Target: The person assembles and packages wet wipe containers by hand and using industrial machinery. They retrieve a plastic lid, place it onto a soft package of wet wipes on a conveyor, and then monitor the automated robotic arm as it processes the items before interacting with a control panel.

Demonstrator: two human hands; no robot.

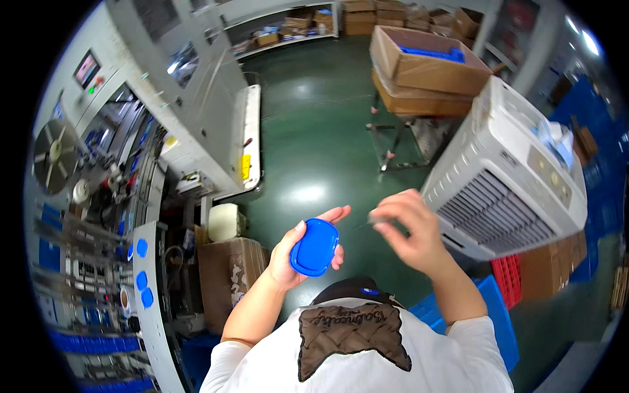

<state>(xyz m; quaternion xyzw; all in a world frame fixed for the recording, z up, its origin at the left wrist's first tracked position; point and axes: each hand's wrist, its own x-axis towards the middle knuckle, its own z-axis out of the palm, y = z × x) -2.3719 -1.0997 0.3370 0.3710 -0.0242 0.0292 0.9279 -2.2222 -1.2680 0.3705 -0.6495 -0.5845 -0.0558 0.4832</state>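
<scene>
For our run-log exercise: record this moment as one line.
left hand: holds blue lid | right hand: pinched beside lid, contents unclear | floor: green

Factory interior seen from above. A glossy dark green floor (314, 131) reflects overhead light as pale patches. At left stands a grey machine (164, 85) with a small control screen (86, 67), a spoked reel (54, 149) and a white ledge carrying blue oval pieces (141, 280). A brown carton (229, 268) sits at its foot. At upper right, open cardboard boxes (426, 65) rest on a metal stand (393, 141), beside a white louvred air cooler (511, 177). Shelving with cartons (288, 26) lines the far wall; blue crates (495, 314) lie at lower right.
</scene>
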